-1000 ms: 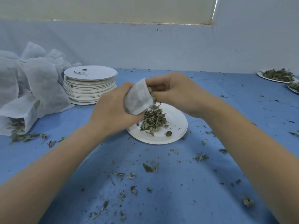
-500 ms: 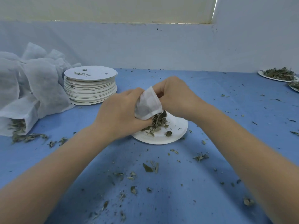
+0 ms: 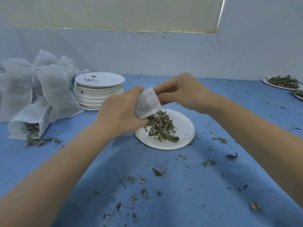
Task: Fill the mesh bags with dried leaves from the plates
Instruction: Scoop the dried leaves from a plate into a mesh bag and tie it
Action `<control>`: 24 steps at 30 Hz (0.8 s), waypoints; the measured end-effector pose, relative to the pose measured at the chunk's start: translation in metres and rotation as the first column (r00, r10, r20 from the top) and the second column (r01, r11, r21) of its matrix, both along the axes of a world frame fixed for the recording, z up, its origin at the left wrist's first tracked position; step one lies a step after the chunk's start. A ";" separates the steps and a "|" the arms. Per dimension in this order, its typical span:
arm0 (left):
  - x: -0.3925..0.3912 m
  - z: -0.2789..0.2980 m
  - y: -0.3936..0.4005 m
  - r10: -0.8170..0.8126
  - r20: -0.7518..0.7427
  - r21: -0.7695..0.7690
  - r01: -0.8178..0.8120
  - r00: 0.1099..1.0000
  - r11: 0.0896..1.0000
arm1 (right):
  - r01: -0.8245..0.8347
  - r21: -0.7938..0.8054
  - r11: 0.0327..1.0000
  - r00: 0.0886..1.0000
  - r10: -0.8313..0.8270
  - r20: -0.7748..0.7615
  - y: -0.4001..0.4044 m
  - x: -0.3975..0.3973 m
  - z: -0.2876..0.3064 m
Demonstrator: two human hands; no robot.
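Both hands have lifted a little off the plate (image 3: 185,128) since a moment ago, carrying the mesh bag (image 3: 146,103) up so more of the dried leaves (image 3: 161,126) shows beneath it. My left hand (image 3: 119,113) has its grip curled round the body of the bag, and my right hand (image 3: 180,91) pinches the bag's upper edge with curled fingers, both above the plate near the middle of the worktop (image 3: 188,185).

Likely trouble: the bag hangs tilted over the plate, and if its mouth faces down or gapes, leaves could drop out and join the scatter already strewn toward the worktop's near edge. A loose pinch on the thin mesh could also let the edge slip.

Hidden: the bag's mouth sits behind my fingers, so how full it is cannot be told. Filled bags (image 3: 32,95) at the far left corner are partly cut off, beside the plate stack (image 3: 98,94).
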State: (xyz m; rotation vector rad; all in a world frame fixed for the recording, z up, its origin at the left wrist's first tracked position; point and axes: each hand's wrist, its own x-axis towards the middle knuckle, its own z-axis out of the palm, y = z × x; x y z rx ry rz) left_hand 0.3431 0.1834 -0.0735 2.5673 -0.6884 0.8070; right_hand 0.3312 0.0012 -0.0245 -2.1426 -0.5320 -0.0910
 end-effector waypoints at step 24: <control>0.012 -0.019 0.015 0.021 -0.133 0.047 -0.015 0.991 0.999 | 0.290 -0.240 0.927 0.934 -0.220 0.281 -0.023 -0.013 -0.027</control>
